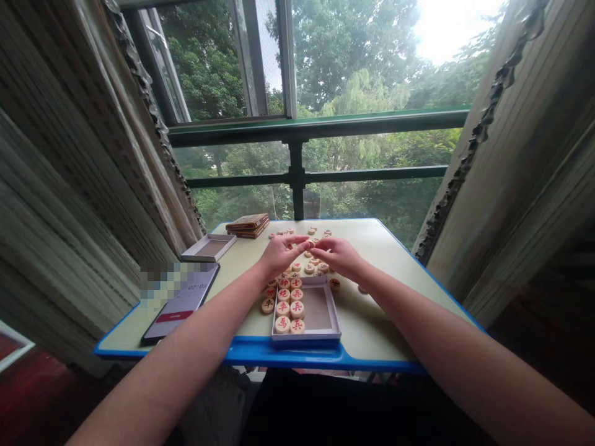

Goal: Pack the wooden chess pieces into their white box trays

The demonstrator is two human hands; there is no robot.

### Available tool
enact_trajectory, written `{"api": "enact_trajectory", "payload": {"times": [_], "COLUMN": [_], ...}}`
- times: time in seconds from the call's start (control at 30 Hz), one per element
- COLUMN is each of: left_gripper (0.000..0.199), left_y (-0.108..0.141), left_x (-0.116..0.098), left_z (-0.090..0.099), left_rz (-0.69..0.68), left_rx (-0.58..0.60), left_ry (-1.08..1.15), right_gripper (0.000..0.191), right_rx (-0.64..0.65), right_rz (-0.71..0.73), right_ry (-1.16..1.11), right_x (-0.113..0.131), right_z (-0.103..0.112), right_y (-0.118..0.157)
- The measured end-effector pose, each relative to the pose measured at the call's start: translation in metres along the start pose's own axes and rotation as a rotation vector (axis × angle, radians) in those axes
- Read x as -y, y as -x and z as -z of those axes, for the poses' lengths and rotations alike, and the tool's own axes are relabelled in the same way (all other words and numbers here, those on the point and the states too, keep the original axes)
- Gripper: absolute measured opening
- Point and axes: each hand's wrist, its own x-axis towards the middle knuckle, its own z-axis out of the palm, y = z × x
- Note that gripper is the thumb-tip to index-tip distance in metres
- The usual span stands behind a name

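My left hand [281, 253] and my right hand [340, 254] meet over the table, their fingertips closed around one round wooden xiangqi piece [311, 243]. Nearer me lies a shallow white box [320, 308]. Its left side holds two columns of xiangqi pieces with red characters; the right side shows bare bottom. Loose pieces lie beyond the box and under my hands, some partly hidden by them. A black-marked piece [268, 305] rests just left of the box, and another dark-marked piece [334, 284] sits at its right.
A phone [183, 303] showing a timer lies on the left of the blue-edged table [390, 334]. Behind it are an open box lid [209, 248] and stacked brown flat boxes [248, 225]. Curtains flank the table, and a window with a green railing [320, 127] stands beyond.
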Motion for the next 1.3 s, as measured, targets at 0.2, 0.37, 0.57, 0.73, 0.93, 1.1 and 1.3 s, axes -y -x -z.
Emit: {"api": "enact_trajectory", "payload": {"times": [0.2, 0.37, 0.57, 0.73, 0.93, 1.1, 1.3], "left_gripper": [0.033, 0.029, 0.028, 0.032, 0.025, 0.029, 0.037], "left_y": [0.000, 0.000, 0.000, 0.001, 0.002, 0.000, -0.001], "left_x": [-0.001, -0.003, -0.011, -0.017, -0.020, -0.012, -0.001], "left_z": [-0.002, 0.001, 0.002, 0.002, 0.003, 0.007, 0.009], "left_rz": [0.003, 0.098, 0.087, 0.169, 0.213, 0.251, 0.178], "left_rx": [-0.021, 0.013, 0.097, 0.112, 0.153, 0.154, 0.018], "left_ry": [0.013, -0.022, 0.107, 0.181, 0.227, 0.196, 0.017], "right_gripper": [0.025, 0.043, 0.012, 0.013, 0.017, 0.017, 0.020], "right_rx": [-0.006, -0.143, -0.133, -0.186, -0.142, -0.056, 0.422], "right_rz": [0.001, 0.306, 0.420, 0.397, 0.438, 0.321, 0.368], "right_ry": [-0.019, 0.184, 0.201, 0.170, 0.208, 0.239, 0.246], "right_x": [-0.003, -0.005, -0.002, -0.004, -0.002, 0.014, 0.048], "right_z": [0.003, 0.006, 0.001, 0.001, 0.001, 0.002, 0.005], "right_y": [-0.001, 0.000, 0.001, 0.000, 0.002, 0.009, 0.031]}}
